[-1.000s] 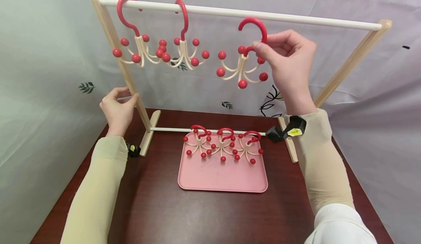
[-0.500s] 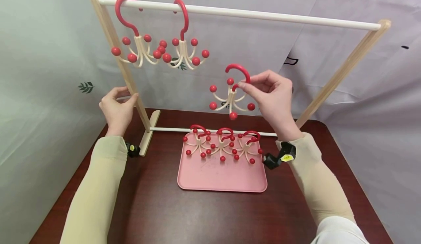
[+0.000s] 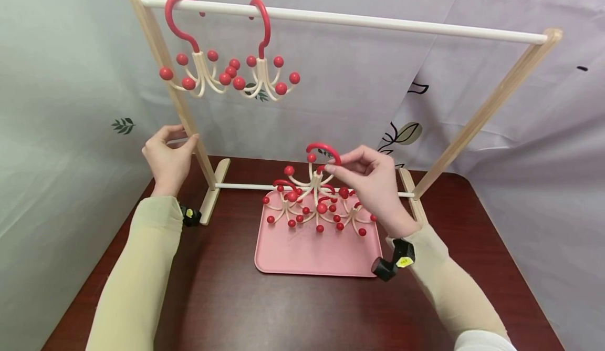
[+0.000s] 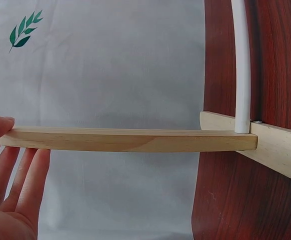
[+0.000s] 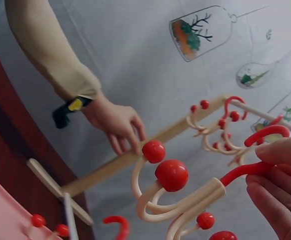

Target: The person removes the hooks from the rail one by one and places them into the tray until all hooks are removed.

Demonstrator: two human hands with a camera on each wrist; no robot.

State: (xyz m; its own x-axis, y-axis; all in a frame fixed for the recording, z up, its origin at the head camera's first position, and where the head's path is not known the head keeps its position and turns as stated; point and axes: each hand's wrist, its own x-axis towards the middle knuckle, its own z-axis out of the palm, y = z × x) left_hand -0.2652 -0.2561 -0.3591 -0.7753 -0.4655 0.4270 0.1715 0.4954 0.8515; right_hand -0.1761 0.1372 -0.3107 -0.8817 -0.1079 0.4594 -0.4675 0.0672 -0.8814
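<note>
Probably light, stiff and slick, the held hanger [image 5: 198, 198] hangs at the 12 o'clock edge of the pink tray [image 3: 316, 256]; the right grip [image 3: 371, 180] pinches its red stem, a sound hold; the left grip [image 3: 170, 154] clasps the wooden post [image 4: 130, 141] at 10 o'clock.

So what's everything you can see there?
table: 1, reddish-brown, underneath
clothes rack: 1, wood-coloured and white, on the table
tray: 1, pink, on the table
hung multi-hook hangers: 2, red and cream, on the clothes rack
resting multi-hook hangers: 3, red and cream, on the tray
held multi-hook hanger: 1, red and cream, in the right hand
printed cloth: count unclear, greyish, behind the clothes rack
wrist cameras: 2, black, one at each wrist
sleeves: 2, mostly beige, at both sides
left hand: 1, bare, gripping the clothes rack
right hand: 1, bare, pinching the held multi-hook hanger
</note>
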